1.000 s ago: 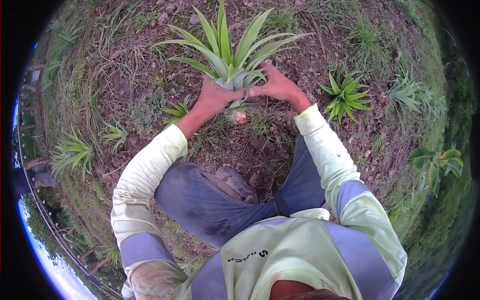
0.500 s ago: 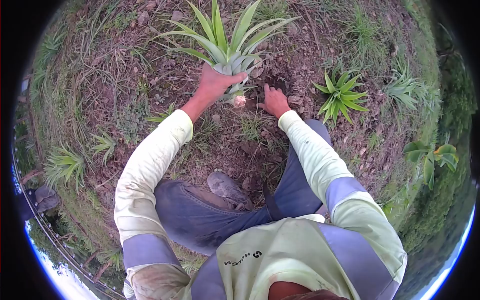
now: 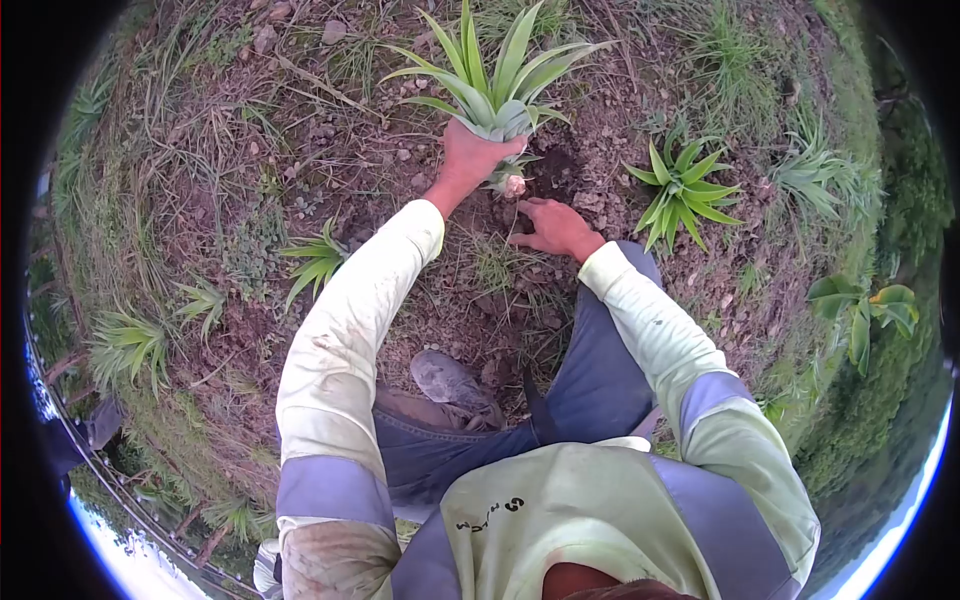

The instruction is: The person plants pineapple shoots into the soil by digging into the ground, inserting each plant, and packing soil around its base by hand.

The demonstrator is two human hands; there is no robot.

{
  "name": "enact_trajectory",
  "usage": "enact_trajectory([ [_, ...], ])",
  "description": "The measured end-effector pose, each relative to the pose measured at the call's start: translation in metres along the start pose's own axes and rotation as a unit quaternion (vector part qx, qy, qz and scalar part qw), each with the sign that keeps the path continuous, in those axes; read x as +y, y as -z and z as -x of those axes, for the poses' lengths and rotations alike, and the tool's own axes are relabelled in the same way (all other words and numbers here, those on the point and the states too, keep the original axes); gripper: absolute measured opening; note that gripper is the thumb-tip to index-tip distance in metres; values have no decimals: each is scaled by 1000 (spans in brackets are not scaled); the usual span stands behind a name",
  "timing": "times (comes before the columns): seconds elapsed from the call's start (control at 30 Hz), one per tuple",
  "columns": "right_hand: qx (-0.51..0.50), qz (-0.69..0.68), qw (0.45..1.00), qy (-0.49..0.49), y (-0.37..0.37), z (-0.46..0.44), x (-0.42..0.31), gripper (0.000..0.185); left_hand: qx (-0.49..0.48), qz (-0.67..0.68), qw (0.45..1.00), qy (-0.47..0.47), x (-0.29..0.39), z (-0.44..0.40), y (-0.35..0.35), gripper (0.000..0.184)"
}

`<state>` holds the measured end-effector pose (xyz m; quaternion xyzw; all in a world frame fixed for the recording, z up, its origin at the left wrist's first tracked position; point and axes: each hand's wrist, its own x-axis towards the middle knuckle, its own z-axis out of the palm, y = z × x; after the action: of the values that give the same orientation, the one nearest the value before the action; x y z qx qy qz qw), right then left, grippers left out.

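A pineapple plant (image 3: 497,90) with long pointed green leaves leans away from me. My left hand (image 3: 472,160) is wrapped round its lower leaves. The plant's pale, blunt base (image 3: 514,187) shows below that hand, pointing toward me, beside a dark hollow in the soil (image 3: 552,172). My right hand (image 3: 556,228) is low over the ground just below the base. Its thumb and forefinger are stretched apart, with nothing visible between them; the other fingers are partly hidden.
Another pineapple plant (image 3: 684,193) grows to the right, and a smaller one (image 3: 320,260) stands left of my left sleeve. Grass tufts (image 3: 730,70), dry stalks and stones cover the slope. My shoe (image 3: 448,382) rests on the soil near the middle.
My left hand has moved right with the pineapple plant, bringing its base closer to the hollow. My right hand has drawn back slightly toward me from the hollow.
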<state>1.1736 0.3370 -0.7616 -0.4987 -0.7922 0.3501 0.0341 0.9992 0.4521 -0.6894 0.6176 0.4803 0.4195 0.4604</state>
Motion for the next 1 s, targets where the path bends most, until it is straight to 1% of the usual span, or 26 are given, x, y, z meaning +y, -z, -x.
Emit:
enact_trajectory([
  [0.03, 41, -36, 998, -24, 10, 5, -6, 86, 13, -14, 1000, 11, -2, 1, -5, 52],
  [0.07, 81, -71, 993, -49, 18, 8, -14, 88, 12, -12, 1000, 13, -3, 1, -8, 52],
  [0.1, 141, -62, 984, -92, 11, 0, -11, 89, 16, -13, 1000, 6, -6, 3, -12, 51],
  [0.13, 141, -62, 983, -95, 1, -11, -5, 89, 19, -15, 1000, -2, -9, 2, -15, 51],
  [0.2, 95, 61, 987, -111, -18, -38, 3, 93, 10, -38, 999, -6, -21, 0, -17, 53],
  [0.23, 70, 149, 985, -58, -22, -48, -1, 97, 5, -60, 998, -11, -27, 1, -17, 55],
  [0.27, 69, 148, 985, -58, -27, -50, -4, 97, 5, -61, 998, -10, -32, 1, -17, 55],
  [0.33, 45, 67, 994, -73, -28, -49, -9, 94, 9, -141, 989, -48, -30, -2, -20, 62],
  [0.37, 47, 70, 994, -75, -26, -47, -7, 94, -4, -154, 988, -22, -29, 1, -22, 66],
  [0.4, 40, 46, 996, -66, -27, -43, -4, 87, -6, -151, 988, -24, -29, 2, -26, 66],
  [0.47, 28, -6, 999, -45, -32, -37, 0, 73, 17, -142, 987, -71, -31, 4, -31, 51],
  [0.5, 41, -29, 998, -41, -26, -30, -5, 66, 12, -142, 987, -68, -38, 7, -32, 51],
  [0.57, 33, -29, 998, -48, -17, -20, -11, 64, 22, -166, 982, -93, -55, 4, -39, 53],
  [0.6, 22, -29, 998, -53, -18, -14, -14, 62, 22, -164, 982, -91, -52, 8, -42, 53],
  [0.63, 62, -21, 997, -30, -21, -8, -13, 59, 18, -204, 976, -71, -47, 15, -45, 53],
  [0.67, 60, -21, 998, -31, -25, -4, -12, 59, 14, -244, 968, -50, -43, 18, -48, 53],
  [0.7, 72, -15, 997, -32, -24, 2, -13, 58, -9, -216, 973, -75, -51, 18, -53, 53],
  [0.73, 83, -9, 996, -33, -23, 7, -14, 57, -10, -214, 974, -74, -58, 22, -56, 53],
  [0.77, 72, 0, 996, -44, -22, 9, -15, 54, -20, -277, 956, -94, -66, 27, -58, 56],
  [0.8, 71, 1, 996, -44, -21, 12, -18, 54, -23, -281, 953, -107, -68, 29, -58, 56],
  [0.87, 103, -13, 993, -53, -19, 21, -24, 57, -28, -290, 947, -132, -72, 33, -58, 58],
  [0.93, 112, -19, 992, -59, -13, 32, -33, 60, -27, -153, 984, -90, -49, 43, -59, 57],
  [1.0, 121, -22, 990, -65, -11, 40, -34, 63, -41, -150, 983, -102, -59, 45, -63, 58],
])
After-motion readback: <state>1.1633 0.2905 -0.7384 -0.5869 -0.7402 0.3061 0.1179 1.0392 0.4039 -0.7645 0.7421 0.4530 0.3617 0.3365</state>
